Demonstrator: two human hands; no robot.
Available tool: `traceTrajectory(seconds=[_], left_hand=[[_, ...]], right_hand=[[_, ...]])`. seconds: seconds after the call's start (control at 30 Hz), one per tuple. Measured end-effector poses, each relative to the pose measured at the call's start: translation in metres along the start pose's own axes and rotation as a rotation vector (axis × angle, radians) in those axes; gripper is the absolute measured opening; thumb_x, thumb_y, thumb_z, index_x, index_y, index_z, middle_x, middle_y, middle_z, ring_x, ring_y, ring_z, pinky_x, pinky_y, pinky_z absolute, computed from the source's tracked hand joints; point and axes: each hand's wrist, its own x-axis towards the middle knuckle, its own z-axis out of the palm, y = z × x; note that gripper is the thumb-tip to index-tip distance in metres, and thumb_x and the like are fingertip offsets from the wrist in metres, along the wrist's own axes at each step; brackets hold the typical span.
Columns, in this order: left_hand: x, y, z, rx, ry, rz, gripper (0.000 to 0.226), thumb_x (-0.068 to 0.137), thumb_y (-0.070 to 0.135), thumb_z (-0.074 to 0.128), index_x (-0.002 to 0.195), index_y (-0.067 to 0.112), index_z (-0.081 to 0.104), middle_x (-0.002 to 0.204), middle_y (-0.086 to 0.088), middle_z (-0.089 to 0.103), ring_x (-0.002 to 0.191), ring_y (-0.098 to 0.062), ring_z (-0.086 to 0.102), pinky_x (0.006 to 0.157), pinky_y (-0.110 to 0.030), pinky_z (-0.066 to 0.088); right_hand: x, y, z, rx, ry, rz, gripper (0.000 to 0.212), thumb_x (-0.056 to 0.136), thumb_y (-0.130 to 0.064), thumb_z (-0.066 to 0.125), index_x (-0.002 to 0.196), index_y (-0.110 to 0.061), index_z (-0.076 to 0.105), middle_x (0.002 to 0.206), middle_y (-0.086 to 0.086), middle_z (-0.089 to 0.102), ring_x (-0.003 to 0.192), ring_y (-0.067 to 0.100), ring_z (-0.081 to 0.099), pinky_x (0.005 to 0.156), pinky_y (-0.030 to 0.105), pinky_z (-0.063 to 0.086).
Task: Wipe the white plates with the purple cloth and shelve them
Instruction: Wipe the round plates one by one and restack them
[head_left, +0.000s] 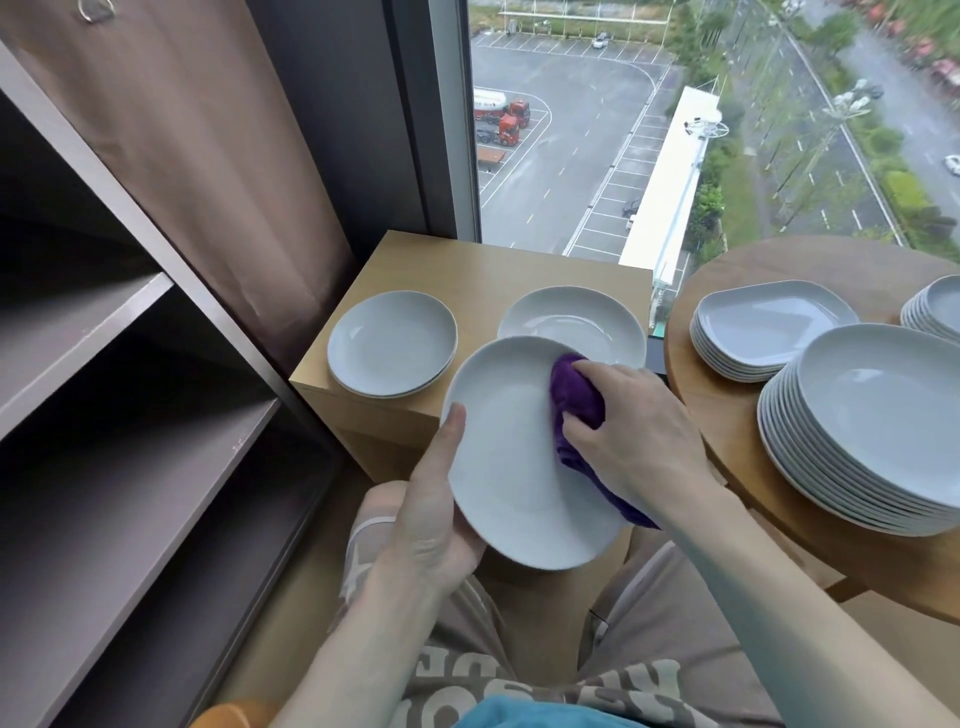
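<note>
With only the left hand (431, 519) gripping the white plate (514, 467) by 1 rim, hard rubbing from the right hand (639, 431) clutching the purple cloth (576, 400) may tip it free

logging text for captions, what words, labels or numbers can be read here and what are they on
Shirt: large pale block letters, seen upside down and cut off, not readable as a word.
Tanker truck outside the window: markings too small to read.
Plates, purple cloth, shelves: no text.
</note>
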Motion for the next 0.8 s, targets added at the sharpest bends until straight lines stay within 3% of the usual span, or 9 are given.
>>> traceTrajectory(seconds=[0.1,0.17,0.23,0.33,0.47,0.6,0.8], left_hand=[[-0.004,-0.007,0.005,0.013,0.009,-0.049,0.047,0.105,0.044,0.045,0.105,0.016,0.083,0.114,-0.012,0.078,0.098,-0.026,0.077,0.091,-0.043,0.059],[-0.001,-0.008,0.006,0.024,0.022,-0.075,0.051,0.106,0.047,0.043,0.109,0.016,0.083,0.12,-0.014,0.076,0.105,-0.027,0.075,0.096,-0.044,0.057],[0.007,-0.008,0.005,0.009,0.053,-0.089,0.053,0.105,0.052,0.042,0.111,0.018,0.082,0.123,-0.016,0.074,0.111,-0.028,0.073,0.099,-0.044,0.056],[0.019,-0.005,0.002,-0.061,0.068,-0.084,0.059,0.103,0.057,0.045,0.097,0.013,0.085,0.117,-0.018,0.075,0.105,-0.031,0.075,0.097,-0.048,0.056],[0.031,0.009,-0.009,-0.101,0.104,-0.056,0.062,0.102,0.061,0.044,0.119,0.012,0.077,0.129,-0.018,0.071,0.114,-0.037,0.07,0.105,-0.053,0.049],[0.04,0.017,-0.026,-0.137,0.1,0.013,0.055,0.106,0.056,0.041,0.135,0.017,0.067,0.136,-0.017,0.068,0.127,-0.042,0.063,0.112,-0.06,0.043],[0.057,0.026,-0.046,-0.153,0.166,0.092,0.048,0.109,0.051,0.039,0.142,0.024,0.062,0.141,-0.01,0.066,0.128,-0.035,0.063,0.11,-0.058,0.047]], right_hand=[[-0.001,-0.017,0.003,0.039,0.057,-0.07,0.032,0.087,-0.035,0.065,0.118,-0.026,0.062,0.107,-0.007,0.067,0.101,0.022,0.054,0.079,0.038,0.048],[-0.005,-0.027,0.005,0.042,0.029,-0.164,0.038,0.086,-0.036,0.066,0.123,-0.027,0.062,0.11,-0.008,0.068,0.105,0.02,0.055,0.079,0.036,0.048],[-0.01,-0.034,0.006,0.048,-0.056,-0.248,0.04,0.086,-0.038,0.065,0.124,-0.027,0.061,0.107,-0.009,0.067,0.104,0.019,0.054,0.076,0.036,0.048],[-0.022,-0.04,0.007,0.071,-0.243,-0.331,0.039,0.085,-0.038,0.063,0.123,-0.029,0.06,0.104,-0.009,0.066,0.1,0.016,0.052,0.081,0.035,0.048],[-0.036,-0.032,0.009,0.081,-0.375,-0.278,0.03,0.087,-0.04,0.06,0.115,-0.031,0.062,0.102,-0.009,0.068,0.095,0.015,0.055,0.081,0.034,0.05],[-0.032,-0.007,0.02,0.174,-0.256,-0.043,0.022,0.091,-0.041,0.061,0.112,-0.033,0.06,0.098,-0.014,0.067,0.087,0.012,0.06,0.069,0.025,0.047],[-0.02,0.013,0.044,0.506,0.112,0.2,0.035,0.093,-0.031,0.069,0.127,-0.033,0.063,0.104,-0.015,0.069,0.093,0.008,0.063,0.081,0.037,0.056]])
